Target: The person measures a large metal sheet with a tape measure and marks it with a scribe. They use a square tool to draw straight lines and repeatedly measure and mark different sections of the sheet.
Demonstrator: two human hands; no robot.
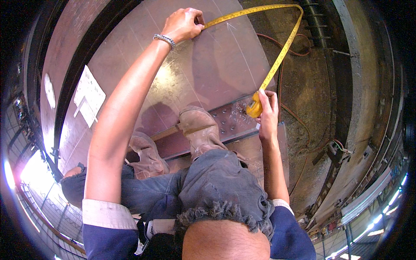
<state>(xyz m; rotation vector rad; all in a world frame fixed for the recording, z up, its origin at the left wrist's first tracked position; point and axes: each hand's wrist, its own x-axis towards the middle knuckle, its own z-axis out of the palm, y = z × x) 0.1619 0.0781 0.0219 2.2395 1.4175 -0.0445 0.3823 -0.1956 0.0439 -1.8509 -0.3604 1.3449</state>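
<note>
A yellow tape measure (255, 107) is gripped in my right hand (269, 108), its blade drawn far out. From the case the blade (281, 54) rises, bends sharply near the top, then runs left to my left hand (184, 24). The left fingers pinch the blade's end close to the large metal plate (173, 82); whether it touches the plate I cannot tell. Thin chalk lines and a small arrow mark (231, 27) show on the plate. Below the tape case lies a dark steel strip (225, 119) with holes and white handwriting.
My brown boots (197, 125) rest at the plate's near side. A white paper drawing (89, 96) lies on the left. Reddish hoses (299, 119) run along the dirty floor (318, 99) at right. Dark curved steel beams (71, 86) border the left side.
</note>
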